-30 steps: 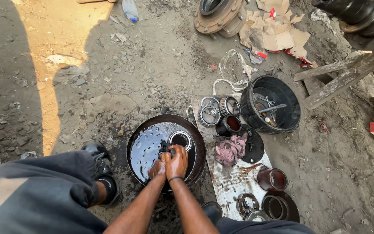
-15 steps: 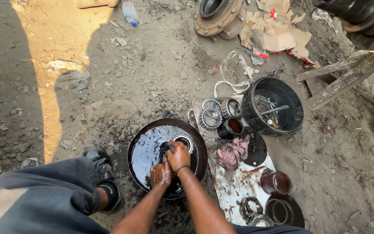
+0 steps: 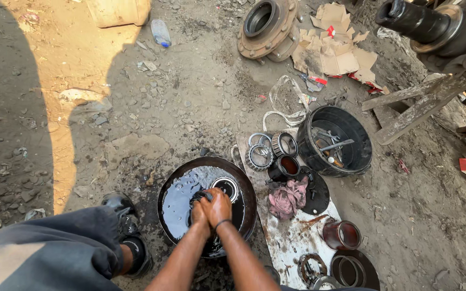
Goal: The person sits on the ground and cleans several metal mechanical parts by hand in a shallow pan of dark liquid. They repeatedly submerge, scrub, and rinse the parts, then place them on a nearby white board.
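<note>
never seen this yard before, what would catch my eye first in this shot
First, the two hands, left hand and right hand, pressed together over a dark part in the round black pan of oily liquid at bottom centre. Right of it, a pink rag lies on a stained board beside roller bearings. Further right stands a black bucket holding tools.

Rusty round metal wheel hub [image 3: 268, 27] seen at top, w/ torn brown cardboard scraps [image 3: 334, 46] just beside it on right. Crushed clear plastic bottle [image 3: 160, 32] seen on dirt, top left. Black round bucket [image 3: 363, 145] w/ tools inside placed right of centre; two steel roller bearings [image 3: 272, 149] laid nr its left side. Crumpled pink rag [image 3: 288, 196] laid on white board [image 3: 292, 242]. Small dark red-brown jar [image 3: 342, 234] seen lower right. Grey wooden trestle [image 3: 422, 105] noted at right edge.
</note>
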